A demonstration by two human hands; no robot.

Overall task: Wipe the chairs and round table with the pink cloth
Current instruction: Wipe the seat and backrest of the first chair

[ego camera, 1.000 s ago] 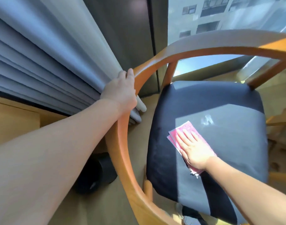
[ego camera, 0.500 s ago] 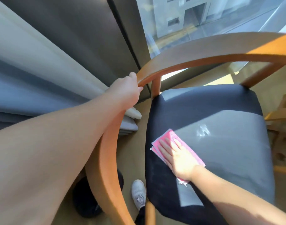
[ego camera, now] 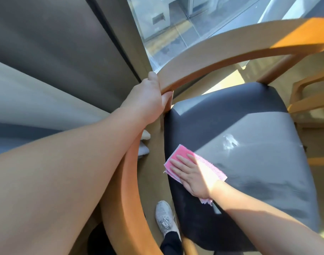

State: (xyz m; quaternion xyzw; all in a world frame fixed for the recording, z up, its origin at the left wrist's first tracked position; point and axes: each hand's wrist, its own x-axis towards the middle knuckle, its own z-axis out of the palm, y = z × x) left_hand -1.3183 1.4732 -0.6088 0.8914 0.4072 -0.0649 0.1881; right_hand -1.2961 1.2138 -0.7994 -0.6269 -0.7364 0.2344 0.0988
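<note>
A wooden chair with a curved backrest rail [ego camera: 222, 52] and a dark padded seat [ego camera: 249, 144] fills the view. My left hand [ego camera: 148, 98] grips the rail at its left bend. My right hand [ego camera: 192, 175] lies flat, fingers together, on the folded pink cloth [ego camera: 177, 155], pressing it onto the seat near its left edge. A small pale smear [ego camera: 230, 141] shows on the seat to the right of the cloth. The round table is out of view.
Grey curtains [ego camera: 37, 100] hang at the left, a window [ego camera: 185, 21] behind the chair. Part of a second wooden chair [ego camera: 308, 96] stands at the right. My white shoe [ego camera: 165, 218] rests on the floor under the rail, beside the seat.
My right hand has slid the pink cloth leftward across the seat to its left edge. The view has swung toward the window. My left hand keeps its hold on the rail.
</note>
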